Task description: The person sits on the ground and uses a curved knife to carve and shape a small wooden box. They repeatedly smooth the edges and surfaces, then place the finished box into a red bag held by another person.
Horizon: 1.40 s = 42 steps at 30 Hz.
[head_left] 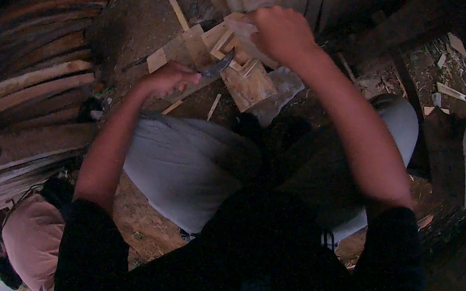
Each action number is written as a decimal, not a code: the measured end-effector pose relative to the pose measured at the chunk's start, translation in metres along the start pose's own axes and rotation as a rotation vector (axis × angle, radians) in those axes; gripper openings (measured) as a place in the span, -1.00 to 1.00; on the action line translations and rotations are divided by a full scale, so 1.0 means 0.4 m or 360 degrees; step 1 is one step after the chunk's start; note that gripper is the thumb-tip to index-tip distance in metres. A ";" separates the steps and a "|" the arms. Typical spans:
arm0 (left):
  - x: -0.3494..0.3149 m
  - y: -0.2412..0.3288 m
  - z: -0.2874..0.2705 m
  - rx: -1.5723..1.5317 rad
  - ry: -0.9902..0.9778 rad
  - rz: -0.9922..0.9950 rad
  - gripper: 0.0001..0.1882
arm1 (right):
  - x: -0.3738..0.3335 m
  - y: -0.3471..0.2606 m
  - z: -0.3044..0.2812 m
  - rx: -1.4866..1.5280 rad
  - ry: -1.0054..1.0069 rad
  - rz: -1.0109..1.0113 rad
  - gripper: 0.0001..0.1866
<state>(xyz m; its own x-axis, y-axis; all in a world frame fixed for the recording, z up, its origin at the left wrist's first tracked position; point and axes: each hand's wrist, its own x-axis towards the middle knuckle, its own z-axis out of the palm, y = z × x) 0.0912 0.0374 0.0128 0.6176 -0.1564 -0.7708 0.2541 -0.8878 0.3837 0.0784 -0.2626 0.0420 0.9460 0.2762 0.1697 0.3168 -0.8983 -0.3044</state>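
Observation:
My left hand [169, 80] is closed round the handle of a knife. Its dark, pointed blade [216, 68] angles up and to the right, over the wooden pieces. Below the blade's right side lies a small wooden box-like piece [249, 87] with an open recess and raised strips. My right hand [283, 33] is a fist at the far side of the wood, slightly blurred; what it grips is hidden. Flat pale boards [191, 44] lie left of the box-like piece.
Stacked planks [28, 89] line the left side. My bent legs [181, 165] frame the work spot. A dark timber [449, 149] and wood scraps [452, 92] lie at right. Another person's pinkish clothing [33, 236] shows at lower left.

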 end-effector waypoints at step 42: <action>-0.037 -0.030 0.087 0.0031 0.0617 0.0324 -0.50 | 0.003 -0.009 -0.006 0.0024 0.0131 -0.0193 -0.85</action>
<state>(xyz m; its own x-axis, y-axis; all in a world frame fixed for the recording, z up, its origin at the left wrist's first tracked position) 0.0530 0.0353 0.0018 0.8884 -0.1582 -0.4309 0.0865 -0.8642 0.4956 0.0780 -0.2599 0.0454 0.8922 0.3528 0.2819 0.4299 -0.8547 -0.2911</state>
